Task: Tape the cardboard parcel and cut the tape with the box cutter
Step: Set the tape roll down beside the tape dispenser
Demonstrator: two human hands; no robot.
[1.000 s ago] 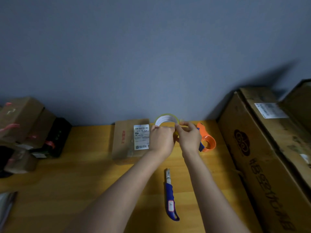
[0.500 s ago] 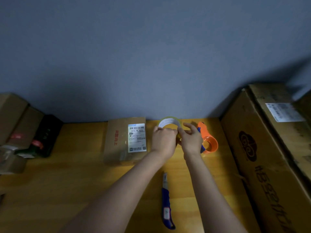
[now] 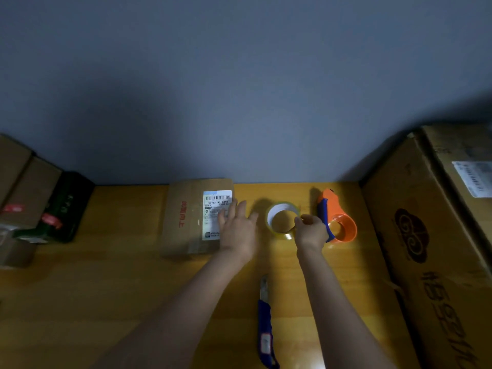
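— What do you have on the head view?

— I see a yellow wooden worktop point(image 3: 111, 288) against a grey-blue wall. The cardboard parcel point(image 3: 186, 217) lies flat near the back edge, a white shipping label point(image 3: 216, 209) on its top at the right side.

— And the hands?

— My left hand point(image 3: 237, 230) is spread open, fingers splayed, its fingertips over the label and the right edge of the parcel; I cannot tell whether they press on it. My right hand point(image 3: 310, 231) is closed on the roll of clear tape point(image 3: 277, 221), pinching its right rim, with the roll standing on edge at 3 o'clock from the parcel.

— The cutter?

— The box cutter point(image 3: 265, 326), blue-handled, lies on the worktop at 6 o'clock from the roll, between my forearms, blade end pointing away from me, nothing touching it.

— Anything else?

— An orange tape dispenser point(image 3: 339, 221) sits just beside my right hand at 3 o'clock. A big printed carton point(image 3: 431, 241) fills the right edge; smaller boxes point(image 3: 24, 187) and a dark package point(image 3: 64, 206) are stacked at far left.
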